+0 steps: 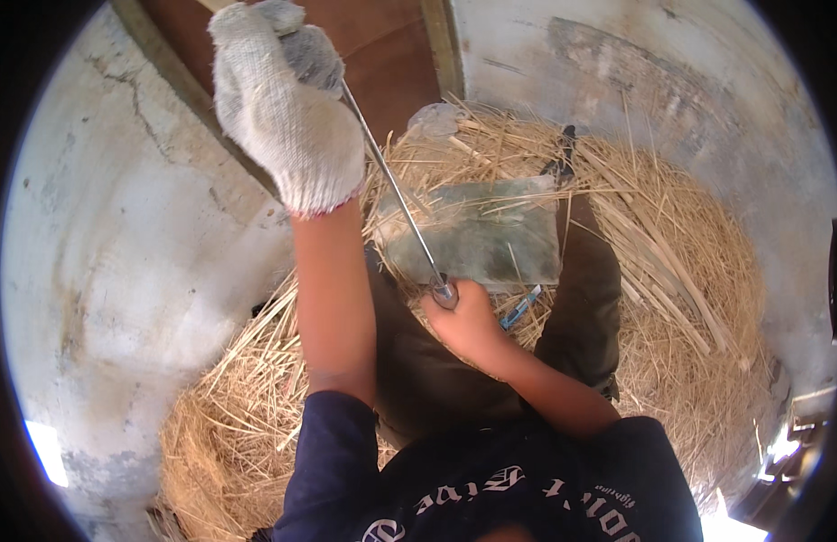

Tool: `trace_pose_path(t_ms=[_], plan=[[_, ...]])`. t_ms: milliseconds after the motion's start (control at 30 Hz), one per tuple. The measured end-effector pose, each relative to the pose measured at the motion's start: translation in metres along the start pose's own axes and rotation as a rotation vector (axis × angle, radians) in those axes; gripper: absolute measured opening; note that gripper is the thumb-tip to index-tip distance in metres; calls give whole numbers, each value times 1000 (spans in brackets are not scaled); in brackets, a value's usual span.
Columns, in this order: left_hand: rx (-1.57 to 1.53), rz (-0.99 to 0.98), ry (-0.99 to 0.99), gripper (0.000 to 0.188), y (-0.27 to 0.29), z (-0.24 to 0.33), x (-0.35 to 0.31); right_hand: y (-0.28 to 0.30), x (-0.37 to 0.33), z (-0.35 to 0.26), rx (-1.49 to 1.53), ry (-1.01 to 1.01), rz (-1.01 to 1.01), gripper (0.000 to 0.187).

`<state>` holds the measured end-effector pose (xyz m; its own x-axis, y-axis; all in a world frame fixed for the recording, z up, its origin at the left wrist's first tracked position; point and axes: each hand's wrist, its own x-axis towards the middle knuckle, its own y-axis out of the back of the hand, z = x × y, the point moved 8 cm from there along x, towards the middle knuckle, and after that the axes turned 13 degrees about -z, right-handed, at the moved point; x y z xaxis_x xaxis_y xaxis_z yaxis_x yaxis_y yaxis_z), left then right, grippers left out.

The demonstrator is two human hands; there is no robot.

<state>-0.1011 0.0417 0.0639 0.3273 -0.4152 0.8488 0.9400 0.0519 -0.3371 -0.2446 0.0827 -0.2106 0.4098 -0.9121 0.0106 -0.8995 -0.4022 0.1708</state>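
My left hand (283, 99) wears a white knitted glove with grey on its fingers and is raised at the upper left, its fingers closed. A pale thin strip (218, 4) pokes out beyond the glove at the picture's top edge. In my bare right hand (468, 321), low between my legs, is the handle end of a long knife (396, 191), seen nearly edge-on. Its thin metal blade slants up and left to the glove, where the far end is hidden. A metal collar shows at my right fist. Beside that fist lies a blue cutter-like tool (521, 307).
A greenish translucent sheet or bag (477, 230) lies before me, crossed by loose strips. Pale shavings (689, 361) heap all round my legs, with longer split strips (658, 248) at the right. Worn walls (129, 226) close in both sides; a brown door panel (378, 45) stands ahead.
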Motion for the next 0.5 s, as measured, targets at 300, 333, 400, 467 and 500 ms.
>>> trace_pose_path(t_ms=[300,333,400,467,500], plan=[[45,-4,-95,41,1,14,-5,2,17,48,-59,-196,-78,25],[36,-4,-84,40,-1,9,-9,4,18,60,-92,-224,-81,25],[-112,-152,18,40,-6,-2,-2,10,15,77,-195,-372,-74,24],[-28,-70,-41,44,5,2,3,8,16,57,-130,-209,-58,23],[14,-32,-48,45,9,2,4,6,16,47,-115,-199,-78,23]])
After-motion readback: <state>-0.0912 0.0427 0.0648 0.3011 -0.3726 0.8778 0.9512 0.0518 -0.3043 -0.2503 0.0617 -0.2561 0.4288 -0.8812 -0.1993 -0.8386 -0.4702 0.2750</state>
